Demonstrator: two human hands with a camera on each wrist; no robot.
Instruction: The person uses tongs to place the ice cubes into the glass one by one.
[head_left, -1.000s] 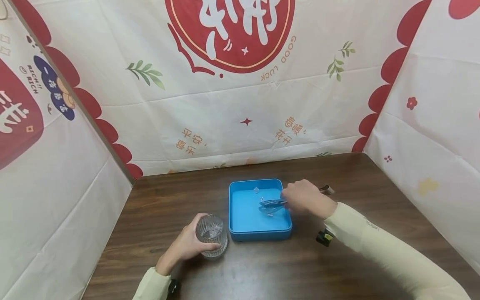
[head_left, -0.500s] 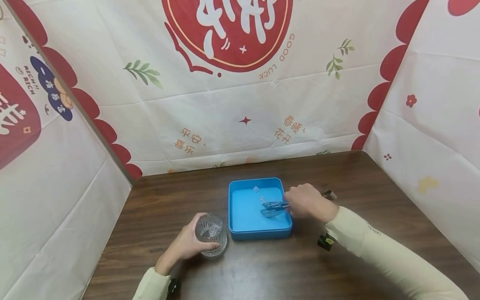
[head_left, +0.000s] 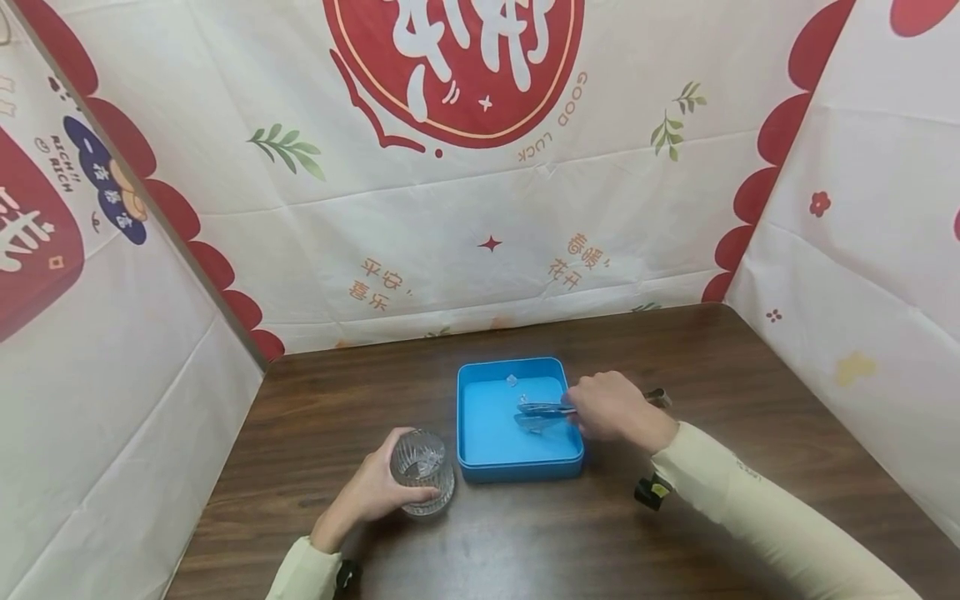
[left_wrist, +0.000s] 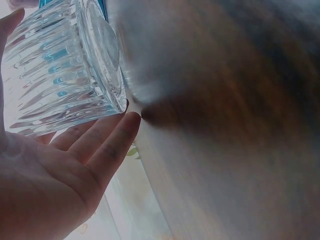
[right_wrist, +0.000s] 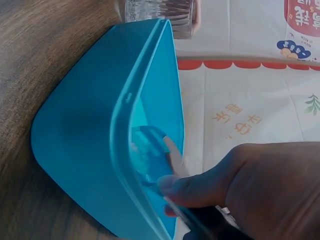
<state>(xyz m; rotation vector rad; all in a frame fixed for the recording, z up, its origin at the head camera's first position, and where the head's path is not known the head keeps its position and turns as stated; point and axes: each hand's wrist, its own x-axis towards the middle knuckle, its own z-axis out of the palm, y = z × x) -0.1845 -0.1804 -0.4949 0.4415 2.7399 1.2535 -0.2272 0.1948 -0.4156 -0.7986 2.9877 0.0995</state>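
Observation:
My left hand (head_left: 371, 487) holds a ribbed clear glass tumbler (head_left: 433, 462) upright on the table, thumb at the near side and fingers round the far side. The left wrist view shows the fingertips close by the base of the tumbler (left_wrist: 60, 70). Over the right wall of a shallow blue box (head_left: 517, 472), my right hand (head_left: 611, 406) grips metal tongs (head_left: 543, 408). Their two ends reach down into the box, spread apart. Small clear ice-like pieces (head_left: 512, 380) lie toward the back of the box, some close to the tongs.
A dark wood table (head_left: 360, 383) carries everything. White printed cloth walls (head_left: 420, 208) enclose its back and both sides. The box stands just right of the tumbler, its wall (right_wrist: 75, 130) rising beside the right hand.
The tongs' ends shifted slightly right, then back left, inside the box, with the right hand following. Left hand and tumbler stayed in place.

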